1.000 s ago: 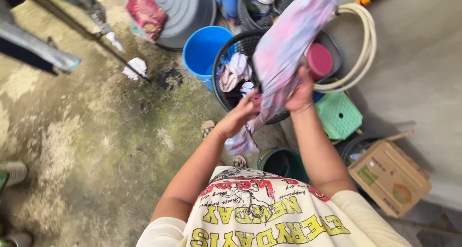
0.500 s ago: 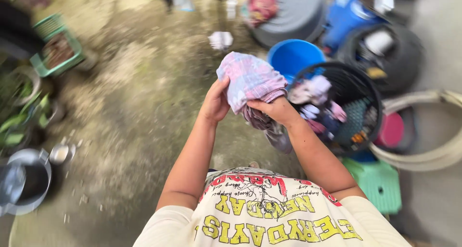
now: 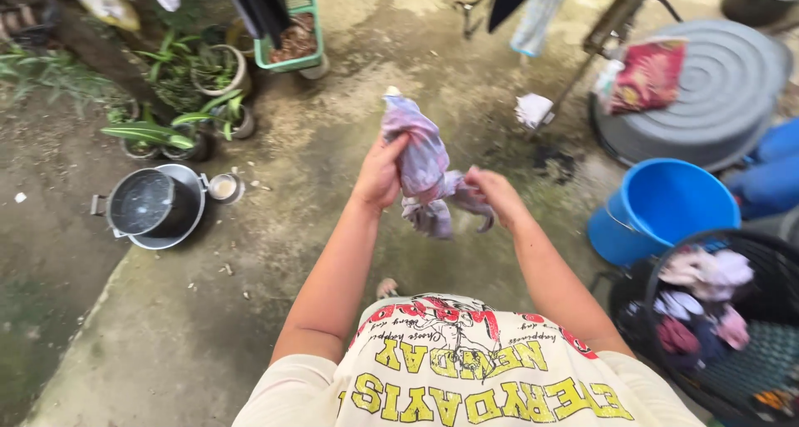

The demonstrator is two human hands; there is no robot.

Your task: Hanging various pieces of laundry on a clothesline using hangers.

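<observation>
Our view has swung left since 0.5 s ago: the grey tub lid (image 3: pixel 707 94), blue bucket (image 3: pixel 662 211) and black laundry basket (image 3: pixel 724 327) now sit at our right, and a pot (image 3: pixel 154 204) and plants (image 3: pixel 179 102) show at left. The wet cloth (image 3: pixel 424 173) is out of the basket, held above bare concrete. Our left hand (image 3: pixel 381 173) is closed around its upper part. Our right hand (image 3: pixel 495 196) pinches its lower end. Looks like wringing or shaking out.

Black laundry basket (image 3: pixel 666 269) running off the right and bottom edges, grey tub lid (image 3: pixel 716 94) being clipped at right, hanging clothes (image 3: pixel 533 11) being cut off at top, fingertips of both hands lying buried in the twisted cloth (image 3: pixel 424 165).
</observation>
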